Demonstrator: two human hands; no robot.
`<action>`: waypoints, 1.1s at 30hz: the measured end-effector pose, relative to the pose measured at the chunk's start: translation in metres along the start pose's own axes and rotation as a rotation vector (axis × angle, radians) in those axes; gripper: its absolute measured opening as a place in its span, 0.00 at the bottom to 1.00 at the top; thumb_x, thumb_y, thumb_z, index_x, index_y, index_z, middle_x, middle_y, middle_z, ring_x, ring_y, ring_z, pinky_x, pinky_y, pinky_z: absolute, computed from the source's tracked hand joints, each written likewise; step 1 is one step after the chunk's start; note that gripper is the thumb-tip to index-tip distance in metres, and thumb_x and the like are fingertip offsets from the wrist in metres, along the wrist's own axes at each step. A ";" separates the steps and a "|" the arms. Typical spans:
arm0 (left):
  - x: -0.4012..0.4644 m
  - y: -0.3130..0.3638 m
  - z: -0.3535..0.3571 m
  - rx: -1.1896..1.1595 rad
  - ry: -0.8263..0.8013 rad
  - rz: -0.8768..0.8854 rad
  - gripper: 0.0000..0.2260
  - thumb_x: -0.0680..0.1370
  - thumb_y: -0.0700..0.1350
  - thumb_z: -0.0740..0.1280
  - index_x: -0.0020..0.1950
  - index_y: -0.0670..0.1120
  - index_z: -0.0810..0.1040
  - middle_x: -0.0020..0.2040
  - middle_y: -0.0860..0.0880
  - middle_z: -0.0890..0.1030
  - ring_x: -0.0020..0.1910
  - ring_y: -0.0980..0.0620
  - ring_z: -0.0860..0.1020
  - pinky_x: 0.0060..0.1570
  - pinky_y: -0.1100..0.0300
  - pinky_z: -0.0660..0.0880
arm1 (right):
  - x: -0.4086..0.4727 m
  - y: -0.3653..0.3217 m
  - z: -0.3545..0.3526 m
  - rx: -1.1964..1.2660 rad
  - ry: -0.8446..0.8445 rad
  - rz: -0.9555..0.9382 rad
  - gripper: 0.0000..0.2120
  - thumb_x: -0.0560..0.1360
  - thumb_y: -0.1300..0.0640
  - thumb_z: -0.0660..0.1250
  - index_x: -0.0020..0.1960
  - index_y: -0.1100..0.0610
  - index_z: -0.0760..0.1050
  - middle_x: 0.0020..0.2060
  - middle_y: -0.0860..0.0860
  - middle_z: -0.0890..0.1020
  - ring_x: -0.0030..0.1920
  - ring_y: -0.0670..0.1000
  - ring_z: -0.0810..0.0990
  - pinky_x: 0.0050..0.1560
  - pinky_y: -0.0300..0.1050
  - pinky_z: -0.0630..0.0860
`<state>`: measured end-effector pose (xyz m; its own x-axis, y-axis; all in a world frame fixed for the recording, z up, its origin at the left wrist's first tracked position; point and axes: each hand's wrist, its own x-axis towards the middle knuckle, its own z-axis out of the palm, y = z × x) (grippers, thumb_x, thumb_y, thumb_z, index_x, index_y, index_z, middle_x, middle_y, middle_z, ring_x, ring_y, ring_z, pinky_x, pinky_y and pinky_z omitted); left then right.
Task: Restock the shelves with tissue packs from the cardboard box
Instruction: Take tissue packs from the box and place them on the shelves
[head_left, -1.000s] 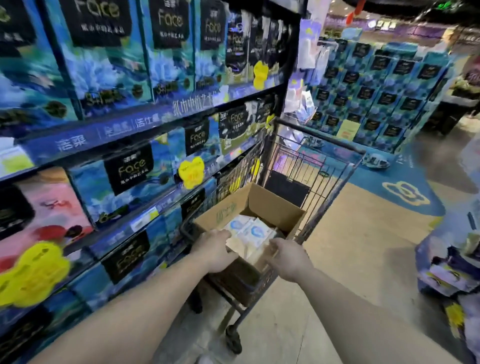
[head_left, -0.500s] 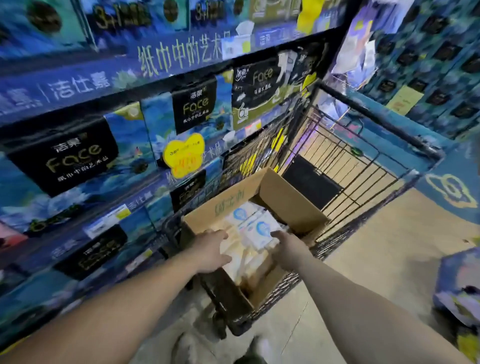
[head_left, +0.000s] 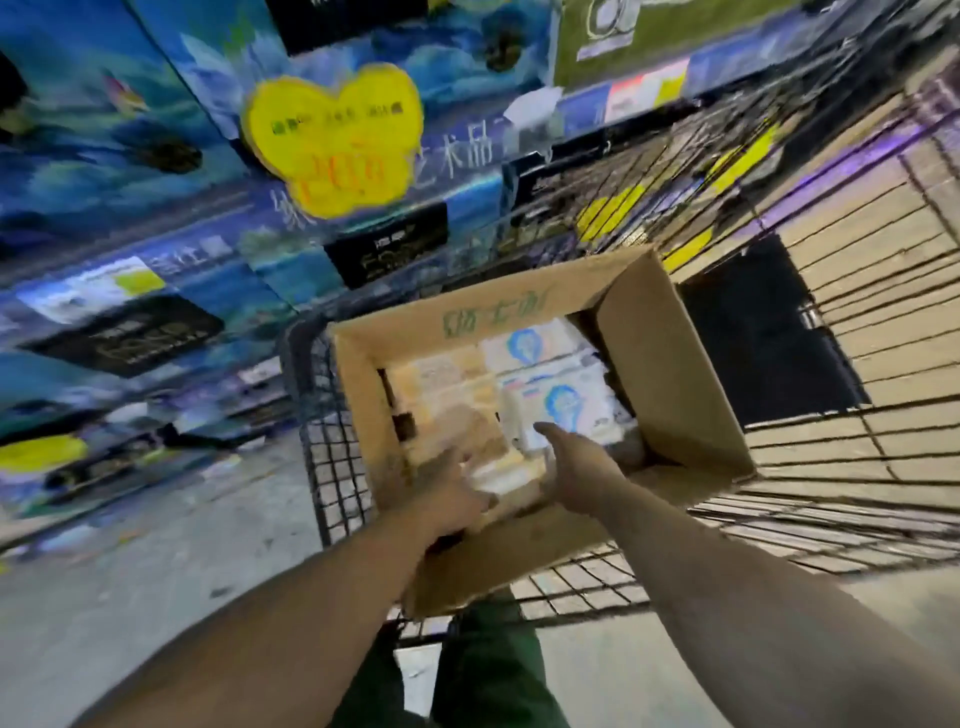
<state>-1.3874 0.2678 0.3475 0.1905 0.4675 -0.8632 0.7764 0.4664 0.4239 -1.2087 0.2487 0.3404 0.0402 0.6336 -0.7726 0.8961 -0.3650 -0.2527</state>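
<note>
Both hands have dropped deeper into the cardboard box (head_left: 670, 364): left hand (head_left: 452, 493) and right hand (head_left: 582, 467) clamped round one tissue pack (head_left: 506, 475).

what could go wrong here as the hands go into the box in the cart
Both hands reach into the cardboard box at once: the left hand and right hand flank a blurred tissue pack, so a loose grip might drop it. The box sits tilted in the wire cart and may shift. Pulling one pack could drag the blue-printed packs beside it.
</note>
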 end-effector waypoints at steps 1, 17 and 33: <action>0.005 -0.003 0.008 -0.056 0.029 -0.057 0.30 0.76 0.43 0.71 0.74 0.46 0.61 0.73 0.48 0.64 0.66 0.46 0.69 0.55 0.61 0.67 | 0.008 0.003 0.001 -0.007 -0.032 -0.012 0.33 0.75 0.58 0.63 0.77 0.48 0.54 0.64 0.57 0.72 0.63 0.59 0.73 0.61 0.52 0.72; 0.063 -0.058 0.070 -0.549 0.135 -0.381 0.26 0.73 0.47 0.73 0.69 0.46 0.70 0.63 0.46 0.75 0.59 0.47 0.75 0.55 0.57 0.72 | 0.083 0.022 0.061 0.400 -0.076 0.121 0.41 0.71 0.59 0.74 0.77 0.49 0.54 0.69 0.55 0.69 0.64 0.57 0.72 0.52 0.42 0.70; 0.021 0.008 0.001 -0.772 0.379 -0.058 0.33 0.70 0.55 0.75 0.71 0.49 0.67 0.65 0.51 0.76 0.59 0.50 0.77 0.60 0.49 0.75 | 0.031 0.006 -0.040 1.014 -0.194 0.068 0.08 0.75 0.51 0.69 0.46 0.55 0.75 0.40 0.49 0.83 0.38 0.46 0.81 0.45 0.40 0.78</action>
<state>-1.3765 0.2809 0.3324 -0.1571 0.5820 -0.7979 0.1267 0.8131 0.5681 -1.1844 0.2931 0.3384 -0.0754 0.5019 -0.8617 0.0975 -0.8563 -0.5073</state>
